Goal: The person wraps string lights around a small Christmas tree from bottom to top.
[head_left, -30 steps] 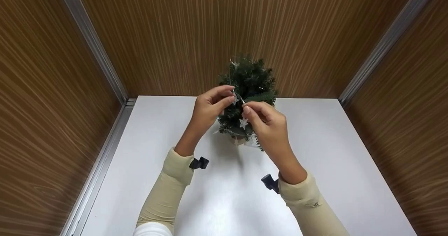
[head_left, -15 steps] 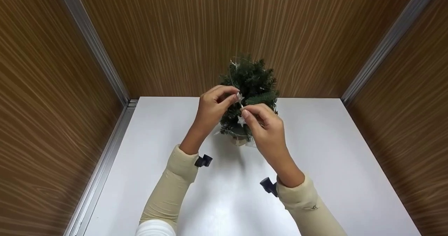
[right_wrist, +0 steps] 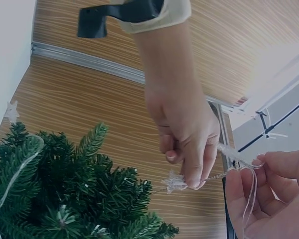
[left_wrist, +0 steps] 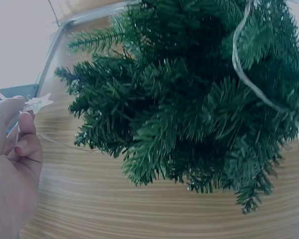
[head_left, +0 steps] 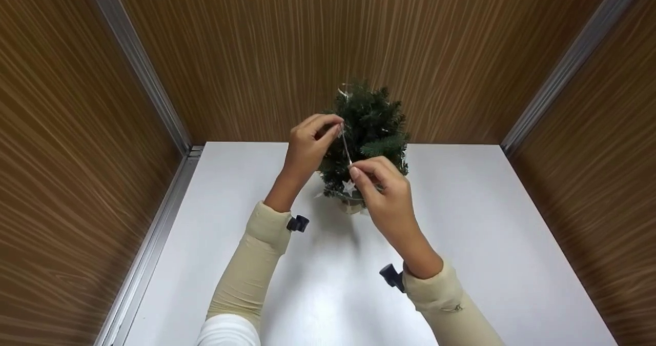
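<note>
String lights (head_left: pixel 346 148) run taut between your two hands, in front of the small green tree (head_left: pixel 370 136) on the white table (head_left: pixel 487 233). Your left hand (head_left: pixel 307 148) pinches a clear star (right_wrist: pixel 175 183) on the wire; your right hand (head_left: pixel 387 195) pinches the wire lower down.

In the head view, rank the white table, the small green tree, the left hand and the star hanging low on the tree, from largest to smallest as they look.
1. White table.
2. Small green tree.
3. Left hand, though it may be nearer the camera than the tree, so this pair is unsure.
4. Star, by far the smallest.
</note>
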